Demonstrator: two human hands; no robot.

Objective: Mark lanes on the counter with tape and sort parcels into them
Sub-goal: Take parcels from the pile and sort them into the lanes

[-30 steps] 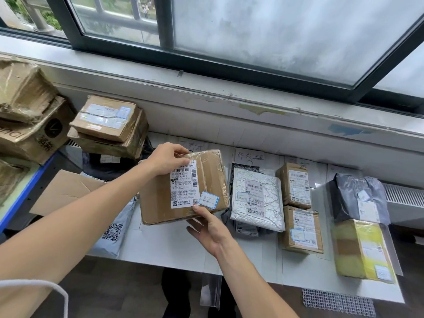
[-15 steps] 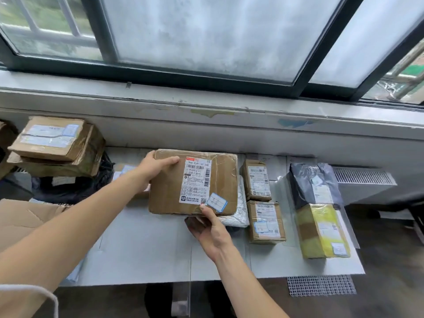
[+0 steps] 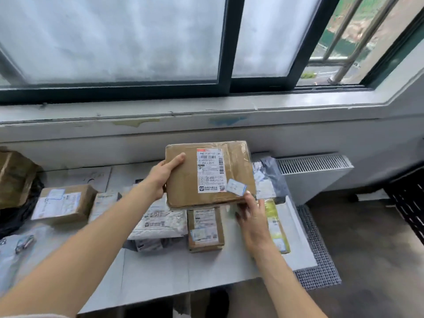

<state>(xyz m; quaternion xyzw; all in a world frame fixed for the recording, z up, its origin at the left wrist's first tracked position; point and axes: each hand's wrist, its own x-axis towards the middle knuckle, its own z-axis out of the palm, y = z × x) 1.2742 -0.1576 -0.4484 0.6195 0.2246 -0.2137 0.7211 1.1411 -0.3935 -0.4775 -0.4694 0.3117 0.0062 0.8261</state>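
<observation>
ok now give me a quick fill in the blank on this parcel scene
1. The left hand grips the ___ edge of the big brown box.
2. The small sticker on that box has a ___ border.
3. The yellow parcel lies to the ___ of the right hand.
Missing words: left, blue, right.

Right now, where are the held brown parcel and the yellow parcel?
held brown parcel [image 3: 210, 174]: head view, on its white shipping label.
yellow parcel [image 3: 278, 230]: head view, top face right of the hand.
</observation>
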